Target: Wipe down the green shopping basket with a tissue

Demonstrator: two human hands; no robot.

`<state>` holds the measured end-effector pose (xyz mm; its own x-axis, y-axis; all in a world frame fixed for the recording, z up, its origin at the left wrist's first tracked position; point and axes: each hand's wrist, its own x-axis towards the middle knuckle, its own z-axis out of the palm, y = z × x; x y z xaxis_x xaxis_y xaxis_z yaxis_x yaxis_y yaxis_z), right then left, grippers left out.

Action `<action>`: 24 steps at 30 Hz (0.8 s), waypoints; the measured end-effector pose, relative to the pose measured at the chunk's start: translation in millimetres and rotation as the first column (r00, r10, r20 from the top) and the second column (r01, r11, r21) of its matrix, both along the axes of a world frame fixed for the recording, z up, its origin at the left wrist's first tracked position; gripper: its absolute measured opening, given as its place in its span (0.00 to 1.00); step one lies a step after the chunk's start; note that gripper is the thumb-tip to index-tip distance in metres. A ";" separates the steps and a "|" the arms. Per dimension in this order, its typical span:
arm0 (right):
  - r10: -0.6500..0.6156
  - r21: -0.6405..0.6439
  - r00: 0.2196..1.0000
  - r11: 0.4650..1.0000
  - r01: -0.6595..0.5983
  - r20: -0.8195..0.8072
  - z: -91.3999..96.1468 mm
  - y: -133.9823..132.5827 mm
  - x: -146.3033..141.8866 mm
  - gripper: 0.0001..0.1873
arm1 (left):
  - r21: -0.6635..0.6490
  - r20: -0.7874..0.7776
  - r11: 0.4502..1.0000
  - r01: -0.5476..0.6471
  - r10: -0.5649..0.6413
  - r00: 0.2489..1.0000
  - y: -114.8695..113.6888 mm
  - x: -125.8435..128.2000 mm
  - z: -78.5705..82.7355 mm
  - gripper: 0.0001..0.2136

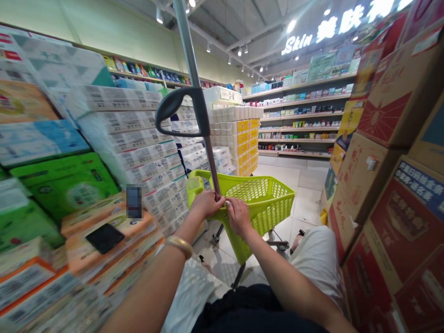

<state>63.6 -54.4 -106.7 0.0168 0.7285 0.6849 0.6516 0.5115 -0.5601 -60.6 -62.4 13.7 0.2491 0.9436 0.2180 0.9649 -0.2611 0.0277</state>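
Note:
A lime-green shopping cart basket [274, 199] with perforated sides stands before me. From its near end a grey metal pole [194, 69] rises, tilted to the left, with a dark grey loop handle [200, 113] partway up. My left hand [208, 204], with a gold bangle on the wrist, is closed around the pole's foot at the basket rim. My right hand [238, 216] is beside it, fingers bent over the near rim, fingertips close to the pole's base. Whatever lies under the fingertips is hidden.
Stacked tissue packs [128, 120] line the left side. A black phone-like slab [105, 238] and a pixelated device [133, 201] are on orange packs. Red and brown cartons [391, 97] stack up close on the right. Cosmetics shelves [301, 115] stand beyond the tiled floor [280, 171].

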 end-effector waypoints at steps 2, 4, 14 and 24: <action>0.023 -0.005 1.000 1.000 -0.023 0.006 -2.1 1.9 7.3 0.18 | -0.005 -0.003 1.000 0.002 -0.002 1.000 -0.5 -0.7 0.9 0.22; -0.009 -0.032 1.000 0.999 0.009 0.000 -4.1 5.2 15.0 0.18 | -0.010 -0.002 1.000 0.000 0.000 1.000 -0.3 -0.9 1.4 0.21; 0.026 -0.012 0.998 1.000 -0.025 0.059 5.4 -0.8 0.7 0.18 | -0.005 0.009 1.000 -0.014 0.014 1.000 0.3 0.7 2.5 0.21; -0.115 -0.087 0.991 0.989 0.120 0.064 5.7 7.9 -4.2 0.17 | 0.011 -0.002 1.000 -0.003 0.003 1.000 1.3 -1.5 1.9 0.21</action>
